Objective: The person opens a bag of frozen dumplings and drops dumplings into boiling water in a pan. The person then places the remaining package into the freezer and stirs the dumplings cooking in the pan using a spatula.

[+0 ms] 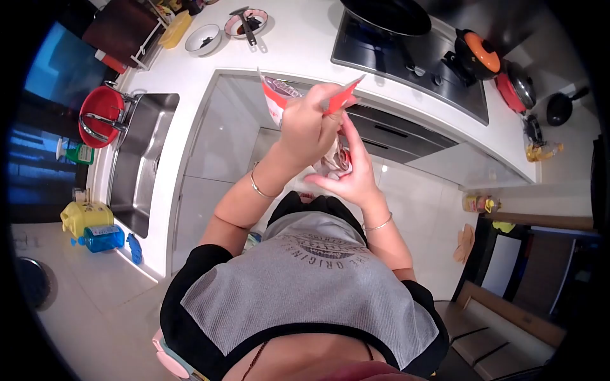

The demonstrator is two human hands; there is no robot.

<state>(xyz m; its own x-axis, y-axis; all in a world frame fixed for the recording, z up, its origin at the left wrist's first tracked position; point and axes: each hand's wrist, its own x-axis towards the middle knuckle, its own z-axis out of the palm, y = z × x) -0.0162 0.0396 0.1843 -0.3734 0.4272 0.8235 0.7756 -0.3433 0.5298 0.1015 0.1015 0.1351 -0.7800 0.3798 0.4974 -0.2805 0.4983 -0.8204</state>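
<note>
Over the floor gap in front of the counter, I hold up a red and white plastic food packet [276,101]. My left hand [306,130] is closed round its upper part, with a red corner sticking out past the fingers. Below it, my right hand [354,171] cups the packet's crumpled lower end between thumb and fingers. What is inside the packet I cannot make out.
Ahead on the white counter stand a white bowl [203,40] and a pink-rimmed bowl [230,26] with a dark-handled utensil. A frying pan [387,14] and an orange-lidded pot [478,56] are by the cooktop [375,58]. Leftward is a sink [136,171] with a red basin [101,105].
</note>
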